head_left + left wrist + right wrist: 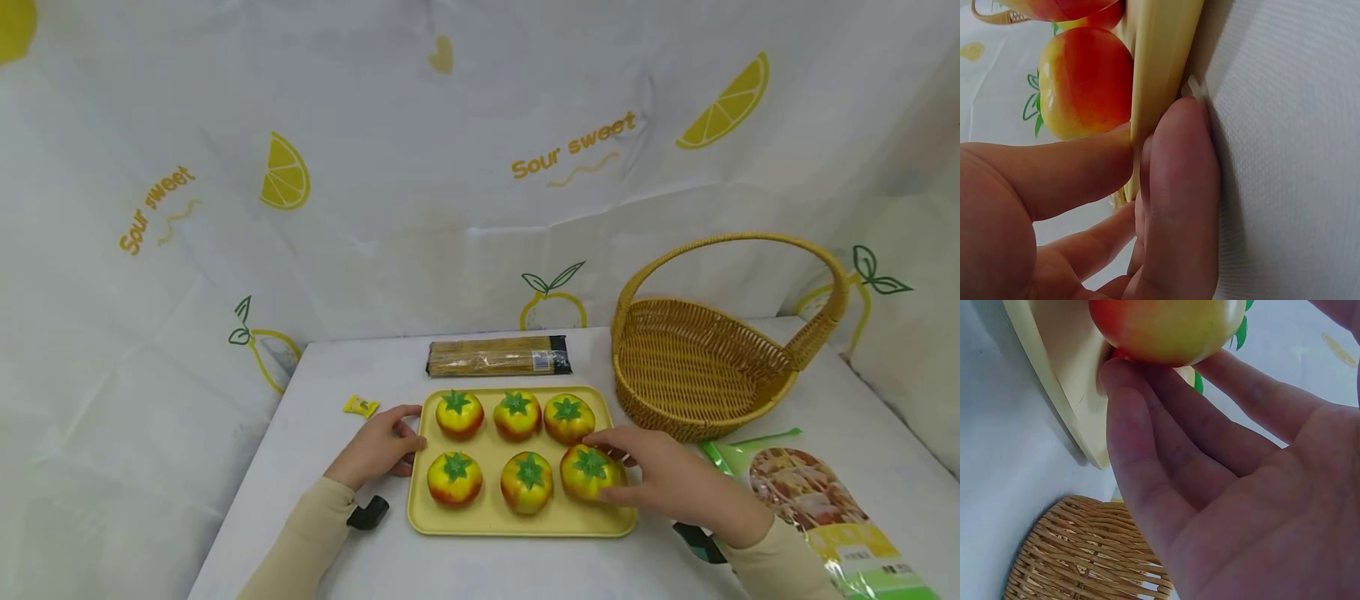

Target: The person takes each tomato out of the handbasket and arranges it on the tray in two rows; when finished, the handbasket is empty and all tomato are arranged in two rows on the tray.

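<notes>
A pale yellow tray (480,523) bears several yellow-and-red tomatoes with green star-shaped tops, set in two rows. My left hand (384,446) grips the tray's left edge; in the left wrist view the thumb (1085,169) lies at the rim and a finger (1182,187) is under it. At the tray's front right corner, my right hand (667,479) holds the near right tomato (587,472), thumb on its front side and fingers behind. Seen from the right wrist, fingertips (1129,419) reach along the underside of this tomato (1169,328). The tomato sits low over the tray.
A wicker basket (693,367) with a tall handle stands behind the right hand. Near the right forearm lies a green food bag (825,508). A pack of thin sticks (487,357) is behind the tray, and a small yellow packet (362,406) lies at left.
</notes>
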`<state>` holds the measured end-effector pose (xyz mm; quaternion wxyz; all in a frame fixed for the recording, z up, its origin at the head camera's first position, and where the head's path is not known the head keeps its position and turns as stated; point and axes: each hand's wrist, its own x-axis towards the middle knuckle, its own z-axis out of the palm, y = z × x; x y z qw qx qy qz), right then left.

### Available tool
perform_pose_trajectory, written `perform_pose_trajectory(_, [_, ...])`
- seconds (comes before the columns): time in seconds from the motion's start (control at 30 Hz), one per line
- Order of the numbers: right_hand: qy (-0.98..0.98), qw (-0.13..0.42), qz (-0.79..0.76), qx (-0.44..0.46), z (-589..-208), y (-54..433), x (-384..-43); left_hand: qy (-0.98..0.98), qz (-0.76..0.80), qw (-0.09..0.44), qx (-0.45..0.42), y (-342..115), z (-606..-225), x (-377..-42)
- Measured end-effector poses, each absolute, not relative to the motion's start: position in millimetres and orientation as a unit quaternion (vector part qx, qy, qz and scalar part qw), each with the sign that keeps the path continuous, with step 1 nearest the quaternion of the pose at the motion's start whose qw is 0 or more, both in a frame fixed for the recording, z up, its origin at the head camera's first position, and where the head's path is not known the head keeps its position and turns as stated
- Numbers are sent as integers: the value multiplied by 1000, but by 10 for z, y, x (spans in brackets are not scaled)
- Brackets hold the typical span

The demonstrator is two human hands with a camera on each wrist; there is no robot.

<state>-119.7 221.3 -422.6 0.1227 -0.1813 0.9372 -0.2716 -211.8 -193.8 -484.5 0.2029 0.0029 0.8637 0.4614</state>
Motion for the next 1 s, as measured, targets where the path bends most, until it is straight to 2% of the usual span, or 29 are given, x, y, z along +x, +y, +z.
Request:
perform_pose_trajectory(0.5, [930,155,-279,-182,-4265,2187,-1214,865,458,206,-11,-1965,-4872,-2101])
perform_pose_trajectory(1.0, [928,163,-286,-172,-4228,2217,-1198,863,461,207,-8,-1977,-4868,-2072])
